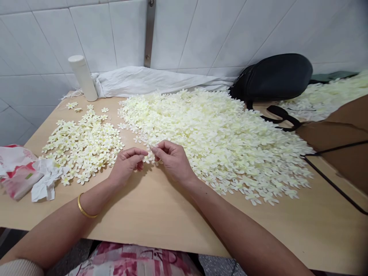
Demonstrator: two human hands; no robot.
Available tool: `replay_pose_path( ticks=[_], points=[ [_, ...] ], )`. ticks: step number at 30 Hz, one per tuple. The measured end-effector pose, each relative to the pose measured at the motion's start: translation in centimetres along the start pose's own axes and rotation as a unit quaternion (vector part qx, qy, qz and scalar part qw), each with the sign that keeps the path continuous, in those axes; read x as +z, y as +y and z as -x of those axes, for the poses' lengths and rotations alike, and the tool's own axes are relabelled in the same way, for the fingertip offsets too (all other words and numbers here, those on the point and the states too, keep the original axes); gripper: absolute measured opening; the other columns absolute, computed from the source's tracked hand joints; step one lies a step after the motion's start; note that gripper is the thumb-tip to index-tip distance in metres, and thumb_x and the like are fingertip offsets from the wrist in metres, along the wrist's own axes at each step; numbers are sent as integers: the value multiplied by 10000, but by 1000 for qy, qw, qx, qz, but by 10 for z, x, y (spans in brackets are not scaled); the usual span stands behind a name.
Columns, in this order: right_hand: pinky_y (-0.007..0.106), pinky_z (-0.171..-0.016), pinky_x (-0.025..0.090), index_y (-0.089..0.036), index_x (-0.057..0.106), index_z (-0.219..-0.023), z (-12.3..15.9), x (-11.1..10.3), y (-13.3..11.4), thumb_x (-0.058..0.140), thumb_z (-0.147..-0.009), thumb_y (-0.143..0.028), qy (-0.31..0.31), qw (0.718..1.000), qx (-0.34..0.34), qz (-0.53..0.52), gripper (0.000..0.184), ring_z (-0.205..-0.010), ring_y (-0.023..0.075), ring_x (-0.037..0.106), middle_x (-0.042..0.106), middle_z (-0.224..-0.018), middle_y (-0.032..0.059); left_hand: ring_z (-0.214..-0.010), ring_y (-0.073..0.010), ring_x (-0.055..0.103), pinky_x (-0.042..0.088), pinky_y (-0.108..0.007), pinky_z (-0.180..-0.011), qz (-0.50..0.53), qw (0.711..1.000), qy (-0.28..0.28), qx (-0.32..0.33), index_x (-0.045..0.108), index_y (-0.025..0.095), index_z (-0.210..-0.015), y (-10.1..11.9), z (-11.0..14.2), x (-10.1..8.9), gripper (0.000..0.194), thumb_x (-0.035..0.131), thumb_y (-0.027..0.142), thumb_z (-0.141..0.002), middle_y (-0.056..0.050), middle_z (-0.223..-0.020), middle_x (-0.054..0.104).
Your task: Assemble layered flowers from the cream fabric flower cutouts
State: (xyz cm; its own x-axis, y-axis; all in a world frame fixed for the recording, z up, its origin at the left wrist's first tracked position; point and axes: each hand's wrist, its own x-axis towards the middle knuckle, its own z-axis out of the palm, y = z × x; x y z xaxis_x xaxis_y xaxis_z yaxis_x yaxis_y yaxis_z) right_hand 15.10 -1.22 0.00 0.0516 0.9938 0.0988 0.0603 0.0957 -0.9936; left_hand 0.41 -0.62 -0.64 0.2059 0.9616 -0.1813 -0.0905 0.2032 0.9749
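Observation:
My left hand (128,163), with a gold bangle on its wrist, is closed in a pinch just over the table. Close beside it, my right hand (173,159) also pinches thumb against forefinger, the fingertips almost meeting the left ones. Whatever they hold is too small to make out. White artificial flower heads lie by the fingertips, and I cannot tell whether one is in a hand. A large heap of pale yellow-white flower pieces (218,134) spreads behind and right of my right hand. On the left lies a smaller pile of flower heads (89,143).
Against the tiled wall are a white bottle (83,78), a white cloth (138,80) and a black bag (273,78) with straps. Crumpled tissue (47,178) and a red-white plastic packet (20,170) lie at left. Brown cardboard (342,134) stands at right on the wooden table (143,214).

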Motion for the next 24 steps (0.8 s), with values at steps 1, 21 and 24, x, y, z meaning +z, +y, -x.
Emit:
replay_pose_path(
  ticks=[1, 21, 24],
  points=[
    [226, -479, 327, -177, 510, -569, 0, 1, -1, 649, -682, -428, 0, 1000, 2, -6, 309, -486, 82, 395, 470, -500, -43, -485, -75, 484, 392, -217, -514, 1, 1000, -12, 1, 675, 155, -726, 0, 1, 0, 87, 644, 231, -696, 16, -512, 548],
    [242, -597, 360, -169, 612, -611, 2, -3, -2, 550, -752, -224, -25, 989, -85, 118, 163, -608, 104, 474, 543, -609, -14, -493, -69, 484, 376, -215, -531, 16, 1000, -19, 2, 608, 156, -669, 0, 1, 2, 153, 701, 277, -669, 27, -530, 544],
    [241, -589, 364, -171, 591, -589, -4, -13, -8, 567, -734, -228, 31, 986, -101, 131, 158, -596, 105, 474, 550, -599, -16, -513, -71, 494, 379, -214, -543, -11, 1000, -14, 10, 624, 166, -757, 0, 2, 1, 137, 686, 262, -683, 30, -555, 547]
  ],
)
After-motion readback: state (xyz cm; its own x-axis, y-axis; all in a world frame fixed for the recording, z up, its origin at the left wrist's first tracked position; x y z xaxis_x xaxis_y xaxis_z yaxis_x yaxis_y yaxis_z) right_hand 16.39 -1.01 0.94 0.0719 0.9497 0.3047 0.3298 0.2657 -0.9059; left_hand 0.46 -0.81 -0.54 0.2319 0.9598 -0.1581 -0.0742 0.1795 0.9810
